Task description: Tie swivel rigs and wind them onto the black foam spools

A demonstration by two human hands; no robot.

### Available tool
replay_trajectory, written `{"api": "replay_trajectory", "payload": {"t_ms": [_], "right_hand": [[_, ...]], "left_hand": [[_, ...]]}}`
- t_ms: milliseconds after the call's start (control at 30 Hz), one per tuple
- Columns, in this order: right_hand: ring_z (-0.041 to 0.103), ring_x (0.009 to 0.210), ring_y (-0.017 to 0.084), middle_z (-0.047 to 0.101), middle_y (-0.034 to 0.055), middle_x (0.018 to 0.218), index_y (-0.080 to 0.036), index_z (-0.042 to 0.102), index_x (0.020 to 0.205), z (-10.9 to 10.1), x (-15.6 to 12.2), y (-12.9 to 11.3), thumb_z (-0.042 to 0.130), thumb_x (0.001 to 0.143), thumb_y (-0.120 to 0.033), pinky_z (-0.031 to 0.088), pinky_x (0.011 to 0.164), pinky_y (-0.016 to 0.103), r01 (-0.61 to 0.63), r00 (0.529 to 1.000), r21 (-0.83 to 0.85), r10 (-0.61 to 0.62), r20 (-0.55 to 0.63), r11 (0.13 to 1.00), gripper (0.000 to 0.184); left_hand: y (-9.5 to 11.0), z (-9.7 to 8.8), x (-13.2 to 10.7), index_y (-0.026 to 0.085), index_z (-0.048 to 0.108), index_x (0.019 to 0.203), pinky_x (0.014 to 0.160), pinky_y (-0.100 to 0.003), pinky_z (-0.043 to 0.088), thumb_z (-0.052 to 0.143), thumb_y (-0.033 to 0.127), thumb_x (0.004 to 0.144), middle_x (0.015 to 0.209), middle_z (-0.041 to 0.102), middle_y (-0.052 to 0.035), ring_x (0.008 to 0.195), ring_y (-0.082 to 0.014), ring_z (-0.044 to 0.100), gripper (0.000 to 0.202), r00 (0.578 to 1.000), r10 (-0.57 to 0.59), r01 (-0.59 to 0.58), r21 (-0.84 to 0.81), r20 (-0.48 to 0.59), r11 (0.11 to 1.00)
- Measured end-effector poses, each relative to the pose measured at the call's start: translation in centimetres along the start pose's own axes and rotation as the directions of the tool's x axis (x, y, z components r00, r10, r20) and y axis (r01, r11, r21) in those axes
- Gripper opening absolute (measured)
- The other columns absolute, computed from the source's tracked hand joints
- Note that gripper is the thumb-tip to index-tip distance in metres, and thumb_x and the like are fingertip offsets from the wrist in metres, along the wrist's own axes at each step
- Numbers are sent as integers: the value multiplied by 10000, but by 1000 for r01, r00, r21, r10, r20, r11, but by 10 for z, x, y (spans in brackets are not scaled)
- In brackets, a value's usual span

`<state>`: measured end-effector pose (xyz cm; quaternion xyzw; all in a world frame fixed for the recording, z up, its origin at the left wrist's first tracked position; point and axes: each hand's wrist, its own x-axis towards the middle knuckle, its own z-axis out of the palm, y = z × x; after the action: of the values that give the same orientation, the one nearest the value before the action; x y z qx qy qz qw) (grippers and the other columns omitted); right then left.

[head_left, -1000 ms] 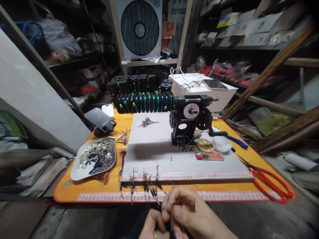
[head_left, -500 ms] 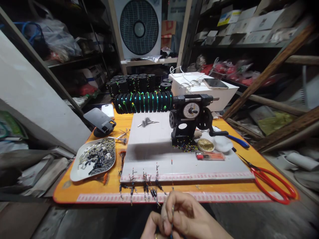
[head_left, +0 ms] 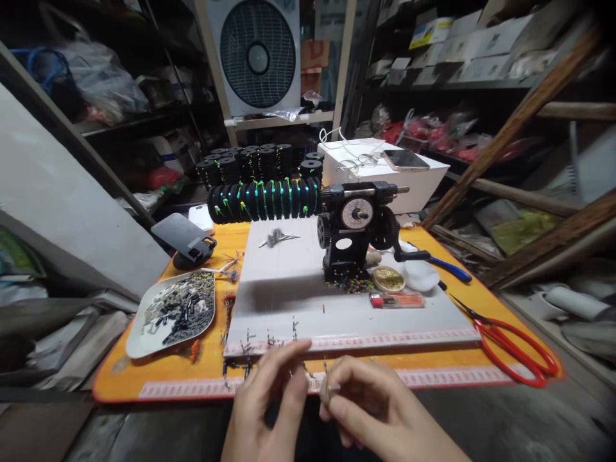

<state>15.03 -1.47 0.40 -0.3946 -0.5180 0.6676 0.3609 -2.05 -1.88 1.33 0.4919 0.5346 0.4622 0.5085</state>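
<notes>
My left hand (head_left: 267,401) is raised in front of the table's near edge, its fingers stretched up and a little apart, with nothing visible in them. My right hand (head_left: 370,410) sits beside it, thumb and fingers pinched on a small pin-like piece (head_left: 332,387) with a light tip. Just beyond my fingers, several small black pieces on thin wires (head_left: 250,350) lie along the front edge of the grey board (head_left: 346,314). The black winding machine (head_left: 353,228) stands on that board with a row of black spools with green thread (head_left: 264,199) on its shaft.
A white tray of small dark parts (head_left: 171,311) is at the left of the orange table (head_left: 481,295). Red scissors (head_left: 517,350) lie at the right edge. A lighter (head_left: 397,299), gold tin (head_left: 389,278), blue-handled tool (head_left: 445,268), phone stand (head_left: 185,240) and white box (head_left: 385,173) are further back.
My hands have come apart and risen: the left hand let go and lifted with its fingers open, while the right keeps pinching the small piece. The view shifted slightly to the right.
</notes>
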Motion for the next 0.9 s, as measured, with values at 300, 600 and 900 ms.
{"api": "replay_trajectory", "payload": {"t_ms": [300,600,900], "right_hand": [[602,739,158,652,15,794,-206,626,874,-29,0,-31,544,917,-282,453,683,271,145,951,-654,-288,-117,743,119],[393,238,41,630,-22,493,-134,626,1083,-41,56,-85,522,905,-431,372,337,167,-20,989,326,-29,144,945,362],[255,220,-14,512,-77,431,-192,333,575,-30,71,-88,488,919,-425,154,236,72,-36,996,504,-13,94,863,444]], "left_hand": [[32,42,56,198,537,765,696,-215,389,510,358,943,709,555,29,708,-108,508,241,980,155,-120,-254,123,960],[36,48,48,185,516,809,606,-240,462,509,343,941,755,672,-16,679,-144,639,206,966,145,-43,-417,214,908],[13,46,36,168,527,763,671,-292,507,513,345,936,540,692,-18,638,-193,712,248,908,228,46,-624,351,780]]}}
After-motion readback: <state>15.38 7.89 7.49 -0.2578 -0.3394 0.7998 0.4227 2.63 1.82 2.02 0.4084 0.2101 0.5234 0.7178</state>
